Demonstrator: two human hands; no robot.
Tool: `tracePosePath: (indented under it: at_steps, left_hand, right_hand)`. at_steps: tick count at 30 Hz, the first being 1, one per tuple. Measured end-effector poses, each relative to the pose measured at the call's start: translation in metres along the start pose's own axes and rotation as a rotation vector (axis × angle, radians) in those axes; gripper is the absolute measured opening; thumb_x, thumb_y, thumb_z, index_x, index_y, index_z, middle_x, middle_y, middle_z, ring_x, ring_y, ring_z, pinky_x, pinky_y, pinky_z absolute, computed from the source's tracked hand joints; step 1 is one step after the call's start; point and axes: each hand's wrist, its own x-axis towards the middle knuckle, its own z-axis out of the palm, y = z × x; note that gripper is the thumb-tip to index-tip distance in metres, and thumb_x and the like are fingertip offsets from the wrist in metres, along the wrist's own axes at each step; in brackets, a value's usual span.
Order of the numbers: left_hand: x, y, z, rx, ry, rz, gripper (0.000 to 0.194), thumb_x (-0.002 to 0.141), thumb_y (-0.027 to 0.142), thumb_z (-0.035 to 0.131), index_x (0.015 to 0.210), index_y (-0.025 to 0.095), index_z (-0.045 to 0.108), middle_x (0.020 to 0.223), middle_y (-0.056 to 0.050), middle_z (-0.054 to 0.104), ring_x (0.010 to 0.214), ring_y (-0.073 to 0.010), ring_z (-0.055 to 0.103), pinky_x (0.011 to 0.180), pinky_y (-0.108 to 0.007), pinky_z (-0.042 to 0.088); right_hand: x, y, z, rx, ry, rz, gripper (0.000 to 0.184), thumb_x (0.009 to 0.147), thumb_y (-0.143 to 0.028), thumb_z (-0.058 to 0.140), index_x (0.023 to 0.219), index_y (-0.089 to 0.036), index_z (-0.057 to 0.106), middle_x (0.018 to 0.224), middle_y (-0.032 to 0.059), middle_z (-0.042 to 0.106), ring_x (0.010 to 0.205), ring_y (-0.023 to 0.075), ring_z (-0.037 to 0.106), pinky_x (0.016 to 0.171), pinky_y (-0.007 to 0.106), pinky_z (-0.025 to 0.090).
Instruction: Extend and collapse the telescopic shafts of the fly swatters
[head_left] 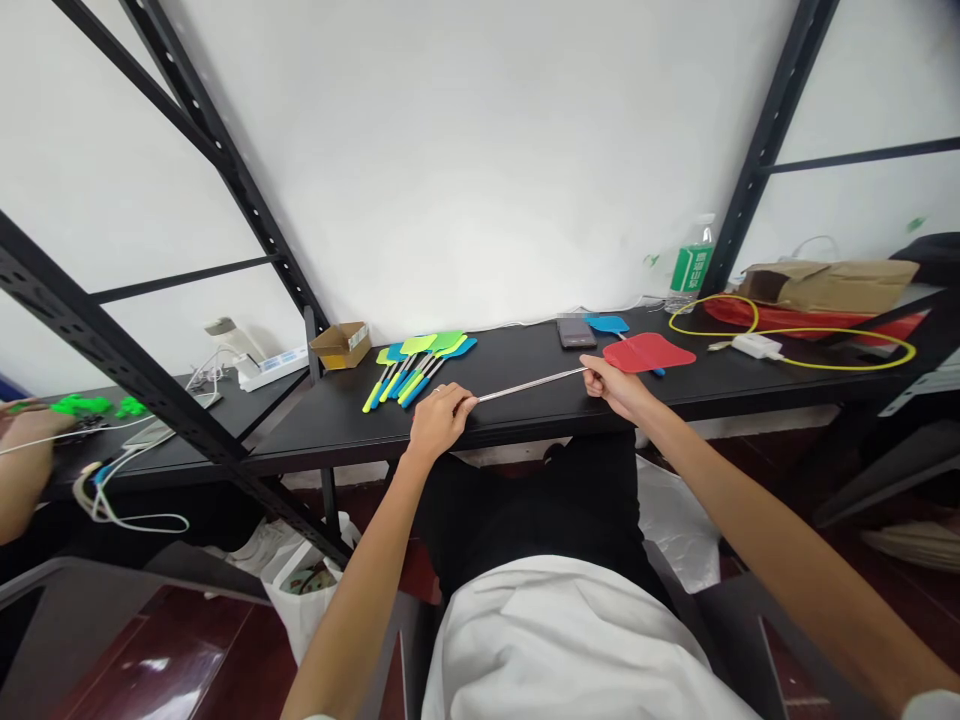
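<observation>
A red fly swatter with a thin metal rod is stretched out level between my hands, over the front of the black table [525,425]. My left hand [441,415] is closed round the rod's left end and covers what lies there. At the other end my right hand [611,385] pinches the rod, close to the flat red head [649,353]. Behind that head lies a blue fly swatter [607,324], partly covered. Several fly swatters with green, yellow and blue heads [431,345] lie in a cluster beyond my left hand.
A small cardboard box [341,346] stands at the back left, and a dark phone-like slab [576,333] lies mid-table. Toward the right are a water bottle [691,265] and a yellow cable [847,366] with a white adapter. Black shelf posts [255,205] flank me. Another person's hand [26,455] shows far left.
</observation>
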Motion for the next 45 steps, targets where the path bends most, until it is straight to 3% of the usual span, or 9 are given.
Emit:
tracePosePath:
  at_steps: [4,11,17,25,32,39,45]
  left_hand:
    - [-0.0002,0.0011,-0.0012,-0.01,-0.004,-0.011,0.022,0.099,0.044,0.055,0.106,0.024,0.062,0.097,-0.003,0.069,0.09,-0.0207,0.061,0.081,-0.032,0.044]
    - [0.0008,0.0,0.0,0.001,0.01,0.013,0.033,0.106,0.04,0.038,0.096,0.023,0.065,0.096,-0.004,0.069,0.091,-0.0204,0.059,0.082,-0.032,0.043]
    - [-0.0004,0.0004,-0.0012,-0.017,0.001,0.004,0.023,0.1,0.045,0.053,0.106,0.024,0.062,0.098,-0.003,0.068,0.09,-0.0203,0.061,0.082,-0.031,0.044]
    - [0.0007,-0.0012,0.0002,0.007,-0.014,0.0,0.038,0.106,0.037,0.034,0.093,0.023,0.066,0.095,-0.005,0.069,0.089,-0.0203,0.061,0.081,-0.033,0.043]
    - [-0.0004,-0.0013,0.0007,0.0,-0.009,-0.012,0.022,0.099,0.044,0.053,0.106,0.025,0.063,0.097,-0.003,0.07,0.089,-0.0209,0.062,0.08,-0.032,0.044]
    - [0.0003,-0.002,0.0015,0.025,-0.018,0.017,0.036,0.106,0.039,0.036,0.093,0.024,0.066,0.09,-0.004,0.069,0.087,-0.0206,0.061,0.079,-0.033,0.042]
    - [-0.0009,-0.0006,0.0001,0.009,-0.022,-0.011,0.027,0.099,0.047,0.052,0.11,0.025,0.063,0.096,-0.003,0.07,0.091,-0.0216,0.063,0.081,-0.033,0.044]
  right_hand:
    - [-0.0008,-0.0008,-0.0001,-0.007,-0.004,0.004,0.048,0.077,-0.049,0.08,0.051,-0.019,0.052,0.045,-0.0027,0.04,0.044,0.0083,0.034,0.044,0.027,0.028]
    - [0.0006,0.0015,-0.001,-0.009,-0.007,-0.003,0.048,0.078,-0.049,0.079,0.052,-0.02,0.051,0.046,-0.0024,0.041,0.044,0.0084,0.034,0.044,0.027,0.029]
    - [0.0006,0.0006,-0.0002,-0.013,-0.008,-0.002,0.05,0.078,-0.05,0.079,0.052,-0.02,0.049,0.046,-0.0027,0.041,0.045,0.0084,0.033,0.044,0.027,0.028]
    - [-0.0006,0.0009,-0.0003,-0.021,-0.009,-0.008,0.047,0.078,-0.049,0.079,0.052,-0.02,0.052,0.047,-0.0022,0.042,0.046,0.0089,0.034,0.044,0.027,0.028]
    - [0.0003,0.0007,-0.0008,-0.014,-0.006,0.007,0.048,0.077,-0.051,0.079,0.052,-0.02,0.053,0.045,-0.0025,0.041,0.045,0.009,0.035,0.044,0.027,0.029]
    - [-0.003,-0.0034,0.0028,-0.008,0.005,0.004,0.049,0.075,-0.051,0.082,0.051,-0.019,0.054,0.046,-0.0021,0.041,0.046,0.0089,0.036,0.044,0.027,0.029]
    - [0.0002,0.001,-0.0005,-0.003,0.004,0.012,0.048,0.076,-0.05,0.08,0.051,-0.019,0.054,0.045,-0.0025,0.041,0.045,0.0083,0.034,0.044,0.026,0.028]
